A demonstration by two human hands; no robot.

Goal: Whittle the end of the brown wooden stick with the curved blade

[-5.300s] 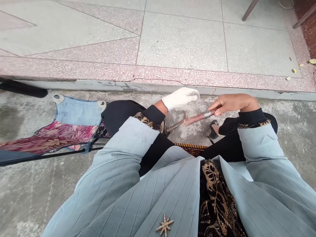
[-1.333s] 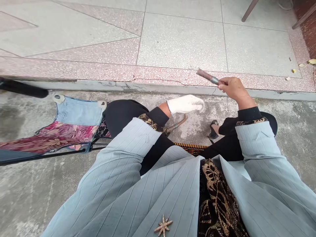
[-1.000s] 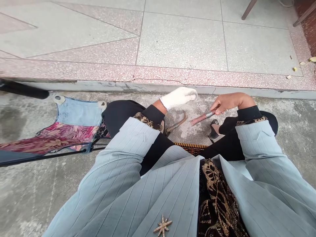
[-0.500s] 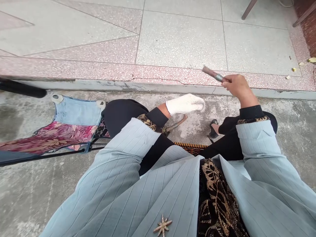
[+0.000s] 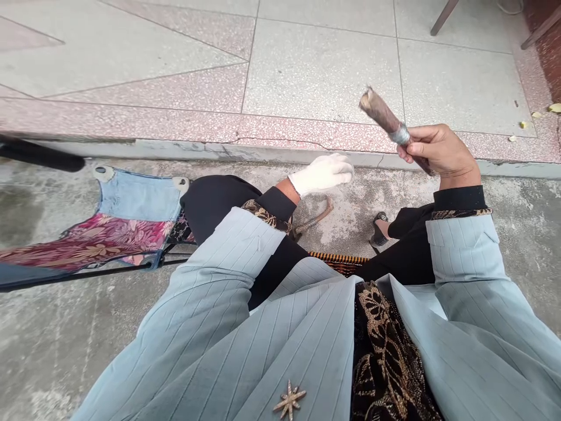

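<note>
My bare right hand (image 5: 442, 152) pinches a short brown wooden stick (image 5: 380, 110) bound with silvery wire or tape around its middle. The stick slants up and to the left, its rough, pale cut end pointing away from me over the pink step edge. My left hand (image 5: 322, 174) wears a white glove and hovers above the concrete, left of the stick and apart from it. Its fingers are loosely bent with nothing visible in them. Just below that glove lies a curved wooden piece (image 5: 316, 217), its lower end partly hidden beside my left sleeve.
A folding chair (image 5: 131, 193) of denim and red patterned fabric stands at my left, near a blurred black bar (image 5: 41, 155). A low terrazzo step (image 5: 289, 134) runs across in front. Between my legs shows a woven orange-black edge (image 5: 339, 260). Furniture legs (image 5: 445, 16) stand far right.
My right hand has come closer to the camera and a little to the right, tipping the stick so its cut end shows. My gloved left hand has drawn slightly left, its fingers more bent.
</note>
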